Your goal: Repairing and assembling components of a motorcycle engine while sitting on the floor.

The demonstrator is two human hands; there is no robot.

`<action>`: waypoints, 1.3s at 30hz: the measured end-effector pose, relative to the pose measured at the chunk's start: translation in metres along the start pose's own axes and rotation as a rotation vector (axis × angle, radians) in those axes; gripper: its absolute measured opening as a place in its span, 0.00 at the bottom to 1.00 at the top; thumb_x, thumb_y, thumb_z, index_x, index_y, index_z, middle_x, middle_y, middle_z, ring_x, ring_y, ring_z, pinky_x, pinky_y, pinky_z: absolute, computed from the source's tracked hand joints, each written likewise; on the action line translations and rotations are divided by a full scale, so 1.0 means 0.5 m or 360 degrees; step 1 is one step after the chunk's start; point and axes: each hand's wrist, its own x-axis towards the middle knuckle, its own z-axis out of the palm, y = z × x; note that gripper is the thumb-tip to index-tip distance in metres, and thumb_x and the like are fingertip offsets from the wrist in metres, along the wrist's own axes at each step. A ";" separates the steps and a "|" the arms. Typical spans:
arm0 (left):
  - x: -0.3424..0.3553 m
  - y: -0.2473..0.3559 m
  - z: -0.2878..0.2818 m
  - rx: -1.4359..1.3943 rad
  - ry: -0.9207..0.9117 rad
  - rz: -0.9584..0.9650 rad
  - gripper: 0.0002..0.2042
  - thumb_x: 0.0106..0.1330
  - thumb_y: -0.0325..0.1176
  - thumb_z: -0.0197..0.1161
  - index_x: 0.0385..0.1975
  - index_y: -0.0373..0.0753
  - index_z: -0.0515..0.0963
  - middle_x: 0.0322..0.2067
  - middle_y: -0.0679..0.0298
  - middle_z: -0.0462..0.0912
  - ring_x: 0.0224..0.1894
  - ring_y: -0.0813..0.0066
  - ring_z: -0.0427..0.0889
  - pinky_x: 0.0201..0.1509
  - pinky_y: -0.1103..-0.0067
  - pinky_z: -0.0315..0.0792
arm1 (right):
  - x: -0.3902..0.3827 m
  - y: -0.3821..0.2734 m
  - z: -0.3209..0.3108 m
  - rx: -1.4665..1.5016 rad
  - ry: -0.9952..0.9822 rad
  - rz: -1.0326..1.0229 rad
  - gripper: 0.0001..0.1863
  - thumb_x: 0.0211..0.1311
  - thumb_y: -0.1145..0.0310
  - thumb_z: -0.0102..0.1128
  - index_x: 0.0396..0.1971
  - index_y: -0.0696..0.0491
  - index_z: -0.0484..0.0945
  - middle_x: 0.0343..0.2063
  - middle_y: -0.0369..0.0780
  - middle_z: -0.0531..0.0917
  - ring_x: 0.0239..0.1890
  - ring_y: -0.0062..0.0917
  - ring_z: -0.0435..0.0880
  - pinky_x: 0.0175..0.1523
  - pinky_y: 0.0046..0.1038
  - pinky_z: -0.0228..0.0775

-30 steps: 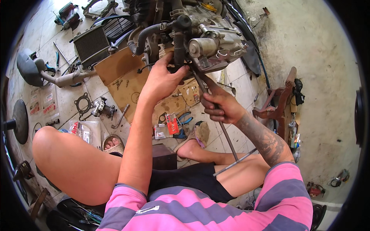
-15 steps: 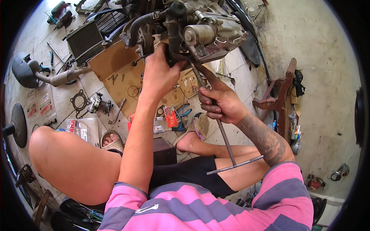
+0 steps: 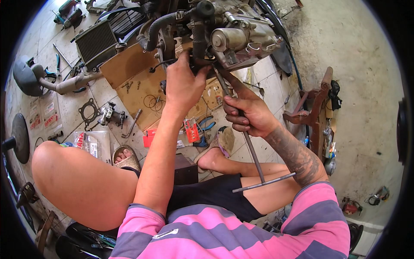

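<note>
A motorcycle engine point(image 3: 248, 36) with a silver cylindrical part and black hoses hangs at the top of the view. My right hand point(image 3: 248, 113) is closed round the shaft of a T-handle wrench point(image 3: 254, 155), its index finger stretched up along the shaft. The wrench's upper end meets the underside of the engine, where the contact is hidden; its crossbar sits low, over my thigh. Just left of that end, my left hand point(image 3: 186, 84) is closed at a dark part under the hose point(image 3: 199, 43). Its fingertips are hidden behind, so what it grips cannot be made out.
Below the engine lies a cardboard sheet point(image 3: 125, 73) with small fasteners. Around it on the tiles are a radiator point(image 3: 95, 45), an exhaust pipe point(image 3: 69, 86), a gasket point(image 3: 89, 113), a throttle body point(image 3: 108, 114) and blue-handled pliers point(image 3: 208, 124). A brown metal stand point(image 3: 308, 101) is by the right wall.
The engine and hoses have shifted slightly right, and my left hand has moved a little right with them. My right hand and the T-handle wrench are almost where they were.
</note>
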 end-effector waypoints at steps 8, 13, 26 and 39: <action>-0.003 0.000 0.007 -0.0013 0.0025 0.0037 0.16 0.59 0.24 0.70 0.47 0.31 0.79 0.33 0.56 0.90 0.36 0.69 0.90 0.42 0.75 0.80 | 0.018 0.008 0.009 0.0129 0.0070 -0.0088 0.35 0.78 0.66 0.50 0.77 0.28 0.47 0.25 0.30 0.67 0.14 0.10 0.59 0.17 0.13 0.51; -0.003 -0.004 0.012 0.0048 0.0082 0.0121 0.15 0.59 0.24 0.71 0.46 0.33 0.79 0.33 0.57 0.90 0.35 0.70 0.90 0.40 0.76 0.79 | 0.024 0.023 0.007 0.0203 0.0092 -0.0120 0.35 0.78 0.67 0.50 0.76 0.27 0.48 0.25 0.30 0.67 0.14 0.10 0.59 0.17 0.13 0.51; -0.004 -0.003 0.016 -0.0141 0.0096 0.0022 0.12 0.59 0.22 0.70 0.42 0.30 0.79 0.34 0.56 0.90 0.38 0.68 0.90 0.43 0.75 0.80 | 0.059 0.048 -0.028 0.0083 0.0029 -0.0323 0.37 0.76 0.67 0.53 0.77 0.31 0.48 0.25 0.32 0.70 0.13 0.11 0.60 0.16 0.14 0.50; -0.003 0.000 0.020 0.0173 0.0123 0.0051 0.13 0.58 0.26 0.71 0.43 0.32 0.80 0.34 0.56 0.89 0.37 0.60 0.89 0.43 0.70 0.79 | 0.058 0.015 -0.006 0.0165 0.0374 -0.0190 0.09 0.73 0.64 0.61 0.40 0.54 0.75 0.29 0.31 0.75 0.19 0.10 0.66 0.24 0.17 0.62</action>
